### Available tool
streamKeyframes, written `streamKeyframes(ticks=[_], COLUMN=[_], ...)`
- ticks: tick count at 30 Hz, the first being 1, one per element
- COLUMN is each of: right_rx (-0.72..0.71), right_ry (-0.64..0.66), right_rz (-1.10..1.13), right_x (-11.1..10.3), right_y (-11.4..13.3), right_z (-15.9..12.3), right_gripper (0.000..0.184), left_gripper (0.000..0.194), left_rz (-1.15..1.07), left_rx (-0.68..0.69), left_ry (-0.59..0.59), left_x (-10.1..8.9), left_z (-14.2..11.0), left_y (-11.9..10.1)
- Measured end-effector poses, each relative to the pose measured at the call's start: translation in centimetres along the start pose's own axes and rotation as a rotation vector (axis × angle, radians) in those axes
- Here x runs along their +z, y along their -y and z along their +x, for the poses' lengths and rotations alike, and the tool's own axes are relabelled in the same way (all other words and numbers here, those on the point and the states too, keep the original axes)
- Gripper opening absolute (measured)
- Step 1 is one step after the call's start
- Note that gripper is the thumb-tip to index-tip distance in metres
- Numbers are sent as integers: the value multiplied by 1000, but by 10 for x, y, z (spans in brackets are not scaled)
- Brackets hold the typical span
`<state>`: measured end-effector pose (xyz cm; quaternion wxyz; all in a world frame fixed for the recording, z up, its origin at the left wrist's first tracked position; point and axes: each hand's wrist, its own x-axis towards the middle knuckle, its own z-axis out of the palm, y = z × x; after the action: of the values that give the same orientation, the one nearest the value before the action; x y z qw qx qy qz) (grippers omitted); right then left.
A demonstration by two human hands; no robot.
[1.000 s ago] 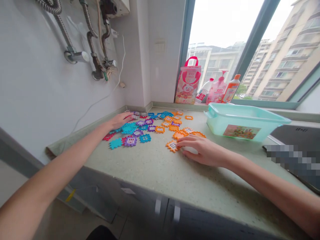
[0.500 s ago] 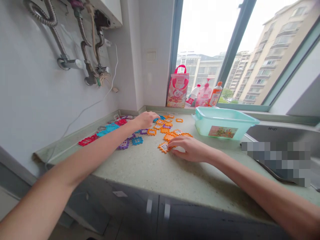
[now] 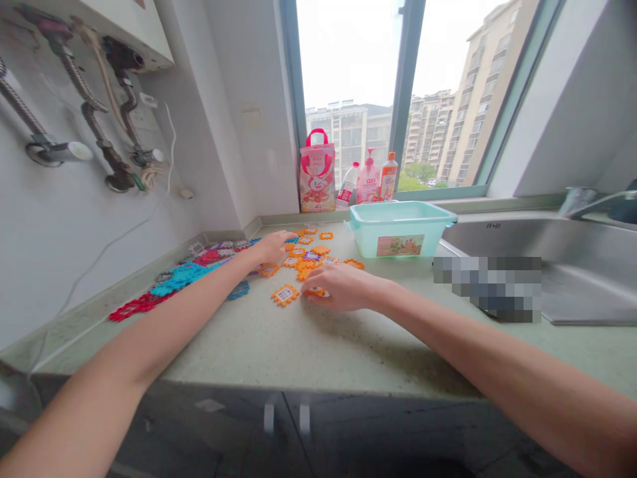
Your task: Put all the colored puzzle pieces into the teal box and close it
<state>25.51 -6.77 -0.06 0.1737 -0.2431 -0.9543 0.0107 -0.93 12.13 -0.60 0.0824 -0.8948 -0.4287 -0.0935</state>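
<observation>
My left hand (image 3: 273,247) reaches over the far part of the tile pile, its fingers close together and bent down. A blue interlocking tile (image 3: 292,239) shows right at its fingertips; whether they grip it is hidden. My right hand (image 3: 346,287) lies low over the counter with curled fingers. Its fingers and thumb close around an orange interlocking tile (image 3: 315,291). Left of it, an orange tile with a white lattice centre (image 3: 285,295) lies flat, apart from the hand. Behind it are more orange tiles and a purple one (image 3: 312,255).
Red (image 3: 137,306) and light-blue tiles (image 3: 184,276) lie heaped along the left wall. A mint-green plastic tub (image 3: 402,229) stands at the back right, beside the steel sink (image 3: 592,279). A pink bag (image 3: 317,176) and several bottles stand by the window.
The view has turned right, so more of the sink shows. My right hand has shifted right, away from the lattice-centred orange tile, which it was touching. My left hand stays over the far tiles.
</observation>
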Motion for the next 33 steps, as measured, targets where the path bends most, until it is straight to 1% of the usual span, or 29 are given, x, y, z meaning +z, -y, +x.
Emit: streamKeyframes(ticks=[2,4,6,8,11,14,16,18,21,23,24,27,29,30,31,33], right_rx=[-5,4,3,-4,3,1,-3,2,1,-3,-4,-11,-17,-18,-17,-17], right_ry=[27,32,32,36,35,25,21,23,23,20,19,13,10,9,8,8], right_rz=[-5,1,13,19,9,12,15,13,16,20,21,22,22,18,12,-8], right_x=[-2,-4,-4,-3,0,2,3,3,3,3,3,4,3,3,3,2], right_y=[1,2,1,-1,-2,-4,-4,-5,-5,-5,-4,-3,-3,-2,-2,-1], right_z=[0,0,0,0,1,1,0,0,-1,-1,-1,0,0,0,0,0], right_gripper=[19,19,19,19,19,20,20,20,19,17,17,16,16,17,17,16], left_gripper=[66,61,57,57,53,45,39,38,44,49,52,71,85,87,86,75], left_rz=[20,35,52,79,84,-11,-65,-70,-44,-22,-3,74,98,90,72,23], left_rx=[-98,-149,-158,-150,-86,72,104,62,31,33,12,-139,-248,-281,-295,-271], left_ry=[79,146,172,158,82,42,67,97,107,120,137,217,282,289,273,193], left_x=[0,0,-2,-4,-8,-8,-6,-2,3,3,2,-4,-9,-11,-12,-12], left_z=[2,0,-6,-15,-25,-27,-23,-17,-8,-4,-4,-1,5,10,18,38], left_y=[12,21,26,28,28,26,23,18,13,12,13,21,27,29,30,26])
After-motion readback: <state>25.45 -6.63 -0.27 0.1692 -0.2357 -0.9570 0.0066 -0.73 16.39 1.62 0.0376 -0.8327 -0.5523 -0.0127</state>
